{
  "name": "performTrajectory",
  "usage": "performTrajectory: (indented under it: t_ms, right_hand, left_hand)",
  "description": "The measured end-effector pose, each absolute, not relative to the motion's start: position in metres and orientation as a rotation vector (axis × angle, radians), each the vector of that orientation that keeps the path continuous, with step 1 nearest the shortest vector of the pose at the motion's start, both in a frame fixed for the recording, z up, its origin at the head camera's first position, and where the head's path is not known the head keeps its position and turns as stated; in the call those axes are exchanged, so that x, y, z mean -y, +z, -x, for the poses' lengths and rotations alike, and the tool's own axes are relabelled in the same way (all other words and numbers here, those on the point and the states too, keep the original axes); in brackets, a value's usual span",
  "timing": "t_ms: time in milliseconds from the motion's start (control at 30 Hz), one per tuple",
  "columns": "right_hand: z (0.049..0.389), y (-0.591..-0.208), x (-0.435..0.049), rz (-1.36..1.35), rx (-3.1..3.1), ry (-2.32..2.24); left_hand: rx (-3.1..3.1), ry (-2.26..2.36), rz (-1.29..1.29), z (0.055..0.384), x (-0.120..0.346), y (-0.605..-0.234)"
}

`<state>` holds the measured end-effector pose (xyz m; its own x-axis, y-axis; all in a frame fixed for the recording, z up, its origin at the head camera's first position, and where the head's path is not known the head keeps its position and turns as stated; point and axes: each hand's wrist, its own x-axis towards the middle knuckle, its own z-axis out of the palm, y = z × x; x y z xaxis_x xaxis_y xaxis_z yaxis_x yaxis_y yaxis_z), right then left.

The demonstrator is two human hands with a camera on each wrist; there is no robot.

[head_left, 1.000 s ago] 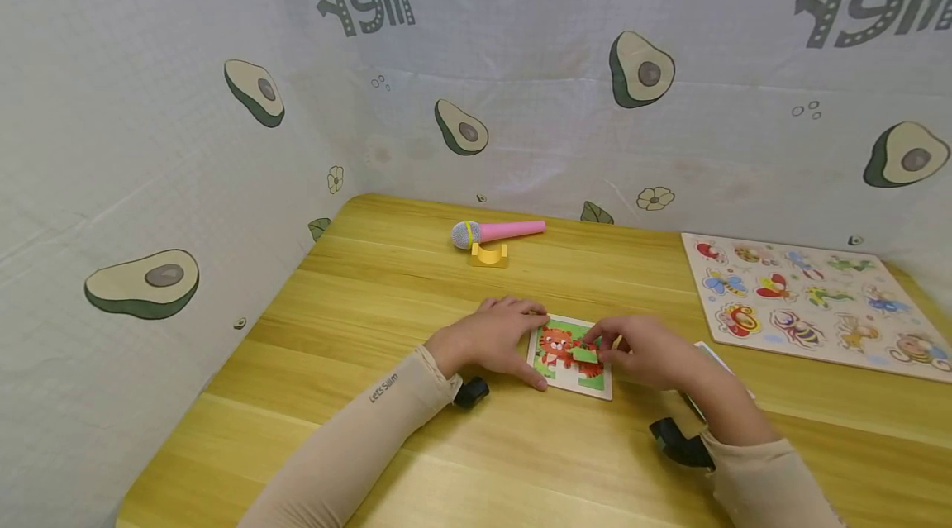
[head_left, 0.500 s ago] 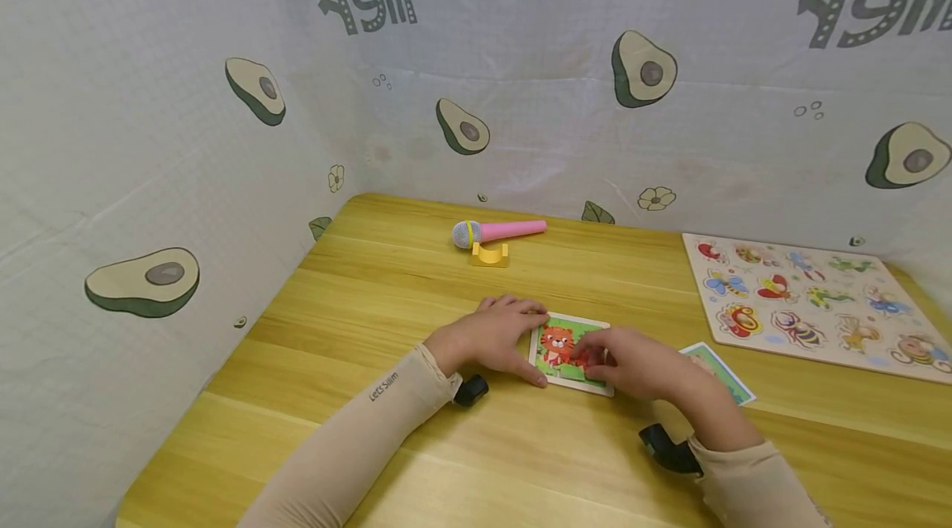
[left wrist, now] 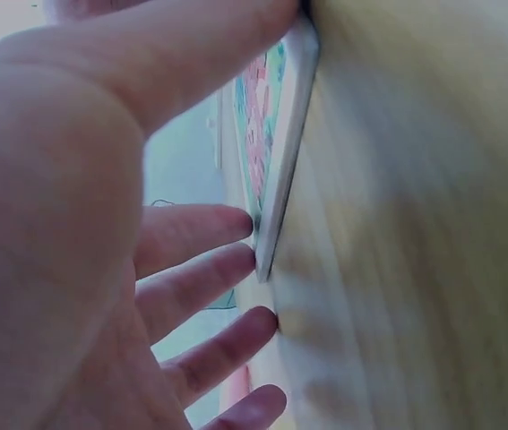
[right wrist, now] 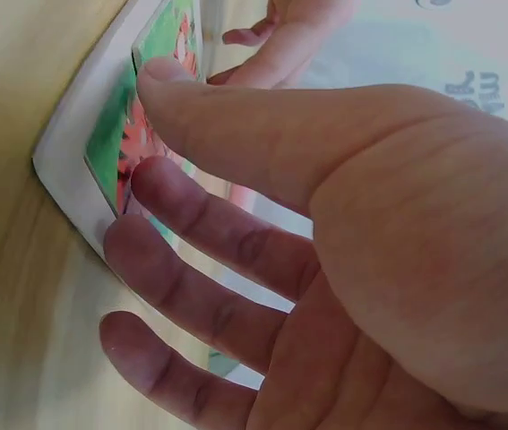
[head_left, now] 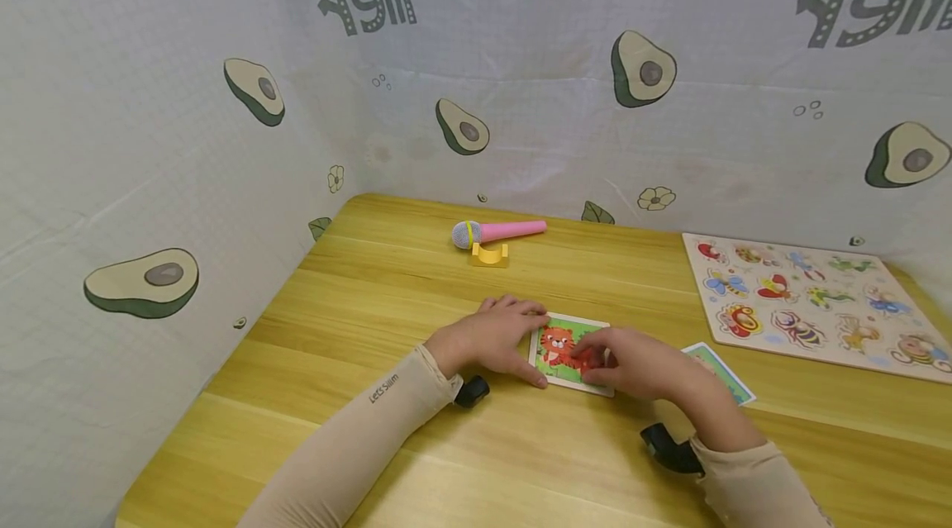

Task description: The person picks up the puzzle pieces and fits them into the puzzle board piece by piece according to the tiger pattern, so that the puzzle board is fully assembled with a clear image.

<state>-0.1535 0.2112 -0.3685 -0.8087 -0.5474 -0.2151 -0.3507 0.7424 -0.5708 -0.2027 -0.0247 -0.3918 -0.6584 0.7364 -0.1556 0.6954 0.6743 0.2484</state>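
A small square jigsaw puzzle [head_left: 563, 371] with an orange tiger on green in a pale frame lies flat on the wooden table. My left hand [head_left: 504, 340] rests at its left side, fingers spread. In the left wrist view, two fingertips [left wrist: 240, 224] touch the frame's edge and the thumb sits at another corner. Over the puzzle's right half is my right hand [head_left: 632, 360], thumb and fingertips down on the picture. The right wrist view shows the thumb [right wrist: 168, 76] on a green piece and the fingers loosely bent, nothing lifted between them. Part of the tiger is hidden under this hand.
Partly behind my right wrist lies a picture card [head_left: 721, 375]. A peg board [head_left: 811, 297] with several insect figures is at the right. Toward the back are a pink toy microphone [head_left: 498, 232] and a yellow stand [head_left: 488, 257]. Printed curtains [head_left: 550, 156] enclose the table.
My right hand has lowered the green-edged puzzle piece into the gap at the puzzle's lower edge and now touches the picture there. The left hand stays put.
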Motion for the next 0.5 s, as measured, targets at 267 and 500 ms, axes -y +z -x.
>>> performTrajectory:
  t_ms: [267,500]
  right_hand:
    - [0.158,-0.363,-0.224,0.72,-2.638,-0.751]
    - [0.159,-0.369,-0.22,0.771,-2.626,-0.769]
  left_hand:
    - [-2.603,0.321,-1.368,0.197,0.019,-0.381]
    - [-2.594,0.33,-1.427,0.193,0.015,-0.38]
